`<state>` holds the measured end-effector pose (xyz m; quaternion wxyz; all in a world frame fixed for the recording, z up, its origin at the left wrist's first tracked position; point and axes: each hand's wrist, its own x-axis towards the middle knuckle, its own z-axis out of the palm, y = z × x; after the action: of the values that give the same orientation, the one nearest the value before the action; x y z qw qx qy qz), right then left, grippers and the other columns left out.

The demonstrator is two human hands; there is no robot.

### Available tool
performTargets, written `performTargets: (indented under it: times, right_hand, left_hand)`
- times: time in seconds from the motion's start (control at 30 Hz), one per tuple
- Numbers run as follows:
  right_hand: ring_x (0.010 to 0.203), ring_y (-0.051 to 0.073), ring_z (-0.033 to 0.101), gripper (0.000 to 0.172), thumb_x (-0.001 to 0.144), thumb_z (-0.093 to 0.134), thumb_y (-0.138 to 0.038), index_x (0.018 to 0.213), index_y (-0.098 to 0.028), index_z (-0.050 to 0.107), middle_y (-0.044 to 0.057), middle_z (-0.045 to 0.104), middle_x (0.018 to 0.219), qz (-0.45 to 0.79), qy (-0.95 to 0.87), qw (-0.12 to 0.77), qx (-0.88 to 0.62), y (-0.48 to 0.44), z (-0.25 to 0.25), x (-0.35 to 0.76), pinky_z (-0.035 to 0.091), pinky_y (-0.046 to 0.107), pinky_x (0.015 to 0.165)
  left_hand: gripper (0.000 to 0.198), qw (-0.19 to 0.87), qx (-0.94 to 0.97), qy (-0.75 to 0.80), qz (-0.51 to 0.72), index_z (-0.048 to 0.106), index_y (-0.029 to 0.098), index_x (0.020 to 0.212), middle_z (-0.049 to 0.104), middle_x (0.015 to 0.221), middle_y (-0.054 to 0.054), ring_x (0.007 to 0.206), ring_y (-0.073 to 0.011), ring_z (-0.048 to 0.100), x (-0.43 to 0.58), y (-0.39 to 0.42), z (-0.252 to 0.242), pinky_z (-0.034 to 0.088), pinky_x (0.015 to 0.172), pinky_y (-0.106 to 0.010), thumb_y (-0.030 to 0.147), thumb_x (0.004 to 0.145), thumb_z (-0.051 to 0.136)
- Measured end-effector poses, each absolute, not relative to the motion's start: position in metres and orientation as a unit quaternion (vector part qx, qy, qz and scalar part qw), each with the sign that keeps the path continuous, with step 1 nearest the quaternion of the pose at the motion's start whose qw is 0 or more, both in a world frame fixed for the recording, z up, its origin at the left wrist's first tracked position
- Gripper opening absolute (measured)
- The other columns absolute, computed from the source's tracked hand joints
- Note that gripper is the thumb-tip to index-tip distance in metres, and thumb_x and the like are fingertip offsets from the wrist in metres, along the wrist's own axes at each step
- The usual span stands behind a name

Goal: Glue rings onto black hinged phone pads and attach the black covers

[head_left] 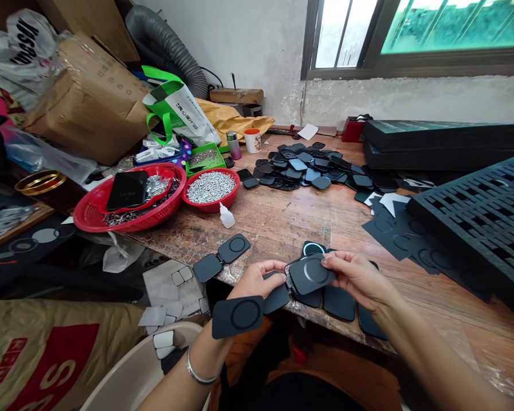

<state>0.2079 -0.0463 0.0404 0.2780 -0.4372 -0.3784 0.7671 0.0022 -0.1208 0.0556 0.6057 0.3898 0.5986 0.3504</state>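
Observation:
Over the table's front edge I hold a dark hinged two-panel pad, one panel marked with a ring; it looks like a folding wireless charger. My left hand pinches it near the hinge. The fingers of my right hand grip the ringed panel's far right edge. A black rectangular sheet with a ring rests on my left wrist. Beneath and beside my hands lie several dark square panels, one with a pale blue ring. Left of my hands, another opened two-panel pad lies on the table.
A heap of dark panels spreads at the back. Left stand a red bowl of small metal parts, a red basket and a white bottle. Black slotted trays and ring-marked sheets lie right. Below left is a pale tub.

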Motion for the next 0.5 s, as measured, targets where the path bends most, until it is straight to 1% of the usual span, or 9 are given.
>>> performTargets:
  times: [0.2,0.33,0.5]
  right_hand:
    - [0.064,0.013,0.059,0.022,0.063,0.077,-0.031,0.074,-0.014,0.066,0.003,0.064,0.072,0.752,-0.395,0.276,-0.45,-0.0475,0.0397,0.2086,0.054,0.026,0.061]
    - [0.064,0.013,0.059,0.022,0.062,0.077,-0.031,0.072,-0.014,0.066,0.003,0.064,0.072,0.742,-0.406,0.279,-0.455,-0.0481,0.0394,0.2082,0.053,0.025,0.059]
    - [0.062,0.011,0.057,0.023,0.061,0.077,-0.032,0.07,-0.014,0.067,0.002,0.064,0.074,0.725,-0.413,0.283,-0.472,-0.0499,0.041,0.2078,0.05,0.023,0.055]
  left_hand:
    - [0.029,0.601,0.401,0.599,0.346,0.067,0.014,0.093,0.065,0.072,-0.001,0.058,-0.0115,0.055,0.0028,-0.1207,0.053,0.041,0.056,-0.022,0.031,0.069,0.063]
    - [0.029,0.602,0.402,0.595,0.349,0.067,0.013,0.093,0.065,0.071,-0.002,0.057,-0.0116,0.055,0.0035,-0.121,0.0519,0.042,0.055,-0.022,0.031,0.07,0.064]
    - [0.031,0.617,0.392,0.588,0.346,0.066,0.014,0.097,0.067,0.074,-0.002,0.059,-0.0122,0.058,0.0048,-0.1217,0.0511,0.043,0.057,-0.022,0.031,0.072,0.063]
